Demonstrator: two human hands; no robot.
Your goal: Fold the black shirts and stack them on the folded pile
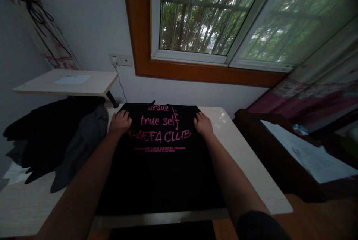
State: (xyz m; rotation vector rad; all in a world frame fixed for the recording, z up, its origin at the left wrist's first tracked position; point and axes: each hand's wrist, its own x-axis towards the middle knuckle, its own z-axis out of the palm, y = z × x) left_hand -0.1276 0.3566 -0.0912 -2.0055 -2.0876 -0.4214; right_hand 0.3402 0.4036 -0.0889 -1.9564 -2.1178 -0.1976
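A black T-shirt (165,180) with pink lettering lies spread on the light wooden table (246,158), its printed side up. Its far edge cuts across the top line of print. My left hand (121,121) is at the shirt's far left corner, fingers curled over the fabric. At the far right corner, my right hand (203,123) grips the edge with bent fingers. Both thumbs are hard to make out. The shirt's near edge lies close to the table's front edge.
Left of the shirt, a pile of dark clothes (64,131) lies beneath a raised shelf (67,79) holding a paper sheet. A cord (121,81) hangs from a wall outlet behind. To the right stands a dark brown piece of furniture (268,150) with a white sheet on it.
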